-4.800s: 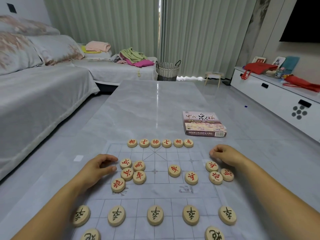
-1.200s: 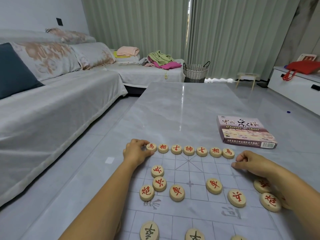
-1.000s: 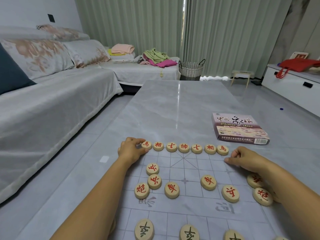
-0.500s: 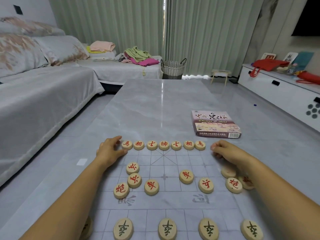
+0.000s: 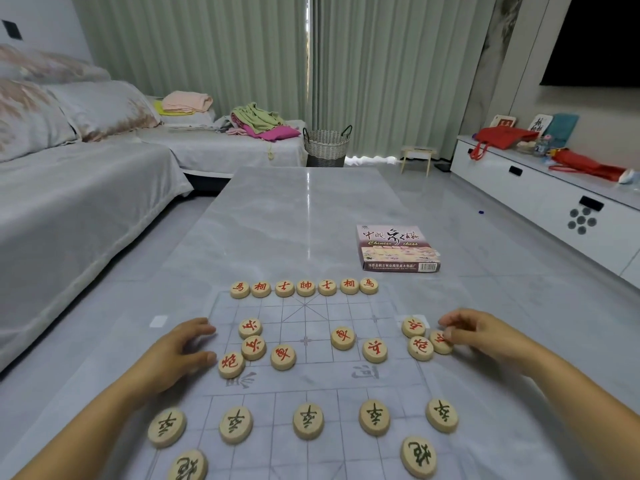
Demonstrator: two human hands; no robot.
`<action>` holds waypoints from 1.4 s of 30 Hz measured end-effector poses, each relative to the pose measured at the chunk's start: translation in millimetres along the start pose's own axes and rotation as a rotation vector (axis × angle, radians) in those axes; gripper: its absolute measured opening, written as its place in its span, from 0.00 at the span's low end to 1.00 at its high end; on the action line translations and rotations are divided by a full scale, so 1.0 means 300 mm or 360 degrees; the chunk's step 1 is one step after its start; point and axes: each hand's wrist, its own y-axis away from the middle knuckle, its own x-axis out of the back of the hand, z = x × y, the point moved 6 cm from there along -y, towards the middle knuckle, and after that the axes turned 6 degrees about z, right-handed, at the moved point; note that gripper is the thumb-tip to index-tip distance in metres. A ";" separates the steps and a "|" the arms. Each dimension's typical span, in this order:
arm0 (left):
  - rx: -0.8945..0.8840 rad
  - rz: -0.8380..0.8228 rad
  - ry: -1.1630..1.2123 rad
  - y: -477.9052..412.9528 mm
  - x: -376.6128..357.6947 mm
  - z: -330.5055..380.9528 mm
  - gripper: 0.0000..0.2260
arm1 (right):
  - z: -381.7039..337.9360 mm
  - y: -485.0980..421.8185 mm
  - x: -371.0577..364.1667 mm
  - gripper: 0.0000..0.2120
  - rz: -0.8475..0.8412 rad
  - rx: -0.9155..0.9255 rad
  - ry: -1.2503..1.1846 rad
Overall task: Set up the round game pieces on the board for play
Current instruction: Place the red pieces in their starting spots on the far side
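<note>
A translucent gridded board [image 5: 311,382] lies on the grey table. Seven red-lettered round pieces form the far row [image 5: 304,287]. Loose red pieces lie mid-board: a left cluster [image 5: 253,347], two near the middle [image 5: 343,337] and three at the right [image 5: 420,348]. Black-lettered pieces [image 5: 308,420] line the near side. My left hand [image 5: 180,349] rests at the board's left edge with loosely curled fingers, its thumb close to a red piece [image 5: 231,365], holding nothing. My right hand [image 5: 485,332] has thumb and fingertips on the rightmost red piece [image 5: 439,342].
The game's box [image 5: 398,249] lies on the table beyond the board's far right corner. A sofa [image 5: 69,202] runs along the left and a white cabinet [image 5: 554,202] along the right. A woven basket [image 5: 327,145] stands past the table's far end.
Both hands have drawn back from the ends of the far row. The left hand now sits by the left cluster, and the right hand has reached the right cluster.
</note>
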 end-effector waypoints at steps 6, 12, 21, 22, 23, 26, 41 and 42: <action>0.0008 -0.0046 0.0076 0.122 -0.035 0.022 0.16 | 0.013 0.044 -0.061 0.14 0.0111 0.0135 0.0251; 0.0075 -0.0043 -0.0025 0.139 -0.040 0.068 0.20 | -0.006 0.066 -0.069 0.19 0.0267 0.0069 0.0382; 0.0094 0.0123 -0.0395 0.105 -0.061 0.108 0.20 | -0.457 0.192 -0.450 0.16 0.0049 0.0884 0.0676; 0.0090 0.0146 -0.0393 0.105 -0.059 0.108 0.19 | -0.484 0.192 -0.500 0.18 0.0032 0.0938 0.0779; 0.0086 0.0153 -0.0397 0.103 -0.057 0.106 0.19 | -0.502 0.187 -0.541 0.20 0.0033 0.0962 0.0882; 0.0088 0.0123 -0.0400 0.096 -0.056 0.092 0.18 | -0.523 0.159 -0.625 0.24 0.0037 0.0971 0.1093; -0.0013 0.0125 -0.0552 0.083 -0.058 0.073 0.18 | -0.242 -0.106 -0.105 0.13 0.0584 0.0107 0.0470; -0.0019 0.0120 -0.0557 0.083 -0.058 0.073 0.17 | -0.219 -0.129 -0.102 0.13 0.0568 0.0071 0.0520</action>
